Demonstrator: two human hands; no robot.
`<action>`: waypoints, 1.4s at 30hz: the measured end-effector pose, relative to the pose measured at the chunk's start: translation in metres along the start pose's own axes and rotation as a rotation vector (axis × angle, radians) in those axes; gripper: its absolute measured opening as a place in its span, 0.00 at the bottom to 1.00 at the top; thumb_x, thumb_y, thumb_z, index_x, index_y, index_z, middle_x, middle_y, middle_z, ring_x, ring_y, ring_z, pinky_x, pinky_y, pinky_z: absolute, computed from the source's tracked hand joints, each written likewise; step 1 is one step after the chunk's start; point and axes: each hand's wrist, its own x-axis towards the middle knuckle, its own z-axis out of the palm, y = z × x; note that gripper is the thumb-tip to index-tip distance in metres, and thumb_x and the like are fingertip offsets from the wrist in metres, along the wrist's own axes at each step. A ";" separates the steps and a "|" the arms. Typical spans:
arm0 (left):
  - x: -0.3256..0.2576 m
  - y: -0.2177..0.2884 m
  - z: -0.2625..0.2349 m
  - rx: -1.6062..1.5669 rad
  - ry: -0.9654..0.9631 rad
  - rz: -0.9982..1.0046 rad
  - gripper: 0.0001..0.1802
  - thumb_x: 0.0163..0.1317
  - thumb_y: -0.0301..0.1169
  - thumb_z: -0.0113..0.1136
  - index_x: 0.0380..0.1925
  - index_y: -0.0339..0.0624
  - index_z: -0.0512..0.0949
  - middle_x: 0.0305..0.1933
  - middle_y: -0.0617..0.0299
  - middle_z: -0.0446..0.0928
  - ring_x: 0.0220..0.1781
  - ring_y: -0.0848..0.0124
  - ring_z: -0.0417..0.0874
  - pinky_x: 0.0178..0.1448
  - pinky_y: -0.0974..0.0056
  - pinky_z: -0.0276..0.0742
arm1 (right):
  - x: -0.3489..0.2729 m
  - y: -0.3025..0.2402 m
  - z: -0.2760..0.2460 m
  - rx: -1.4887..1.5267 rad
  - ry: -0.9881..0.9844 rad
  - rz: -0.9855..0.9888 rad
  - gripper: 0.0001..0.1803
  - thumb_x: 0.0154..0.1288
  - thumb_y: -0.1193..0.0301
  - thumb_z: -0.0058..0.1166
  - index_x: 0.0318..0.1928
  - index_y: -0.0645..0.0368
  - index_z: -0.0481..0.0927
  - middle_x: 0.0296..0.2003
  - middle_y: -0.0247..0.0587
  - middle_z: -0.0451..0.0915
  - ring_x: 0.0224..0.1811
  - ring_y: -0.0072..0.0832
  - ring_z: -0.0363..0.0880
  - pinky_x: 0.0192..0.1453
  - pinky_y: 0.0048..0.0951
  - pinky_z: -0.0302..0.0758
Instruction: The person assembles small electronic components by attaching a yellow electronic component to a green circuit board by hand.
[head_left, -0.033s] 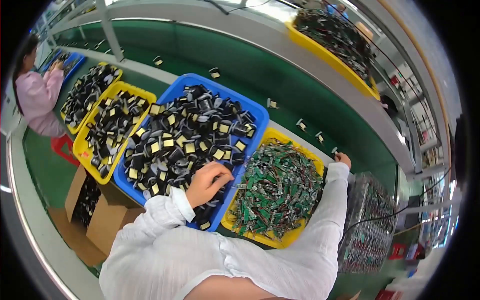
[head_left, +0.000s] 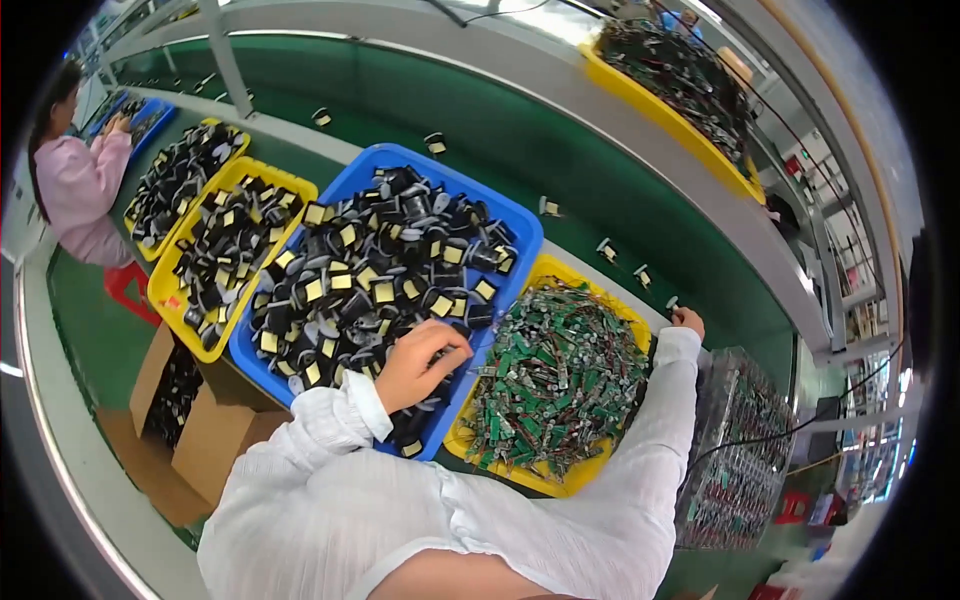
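Note:
My left hand (head_left: pixel 422 364) hovers over the near right part of a blue tray (head_left: pixel 533 240), thumb and fingers curled together in a pinch. Whatever lies between them is too small to make out. The tray is heaped with small black parts (head_left: pixel 400 215) that have grey discs and pale yellow pads. My right hand (head_left: pixel 687 321) reaches to the edge of the green conveyor belt (head_left: pixel 590 215), fingers bent. At its fingertips is a small part with a grey disc (head_left: pixel 673 302). A yellow tray (head_left: pixel 575 486) of wired green circuit boards (head_left: pixel 550 375) sits between my arms.
More small parts (head_left: pixel 549 207) are spaced along the belt. Two yellow trays (head_left: pixel 205 352) of black parts stand left. A clear box (head_left: pixel 740 450) of boards is beyond my right forearm. A raised yellow tray (head_left: pixel 670 115), an open carton (head_left: pixel 212 450) and a seated co-worker (head_left: pixel 75 180) also show.
The view has shifted very slightly. Both hands keep the same pose, the left over the blue tray and the right at the belt edge.

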 end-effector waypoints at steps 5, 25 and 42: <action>0.007 0.009 -0.011 0.479 -0.085 0.107 0.18 0.49 0.33 0.60 0.42 0.42 0.71 0.46 0.55 0.70 0.54 0.56 0.66 0.54 0.58 0.66 | -0.027 -0.032 -0.060 -0.130 -0.002 0.000 0.17 0.49 0.66 0.60 0.44 0.45 0.77 0.41 0.35 0.77 0.48 0.36 0.71 0.53 0.37 0.66; 0.125 -0.057 -0.052 1.213 -0.434 0.038 0.10 0.51 0.34 0.54 0.33 0.48 0.79 0.39 0.63 0.76 0.52 0.62 0.68 0.53 0.42 0.58 | -0.321 -0.169 -0.199 0.767 0.168 -0.430 0.16 0.46 0.71 0.59 0.39 0.57 0.78 0.41 0.42 0.78 0.49 0.41 0.71 0.55 0.36 0.65; 0.014 0.060 -0.024 0.249 -0.129 0.546 0.15 0.42 0.30 0.64 0.32 0.41 0.73 0.33 0.59 0.71 0.40 0.61 0.72 0.44 0.61 0.69 | -0.298 -0.197 -0.175 0.865 0.287 -0.233 0.09 0.49 0.71 0.58 0.33 0.57 0.80 0.34 0.40 0.79 0.41 0.37 0.75 0.47 0.32 0.70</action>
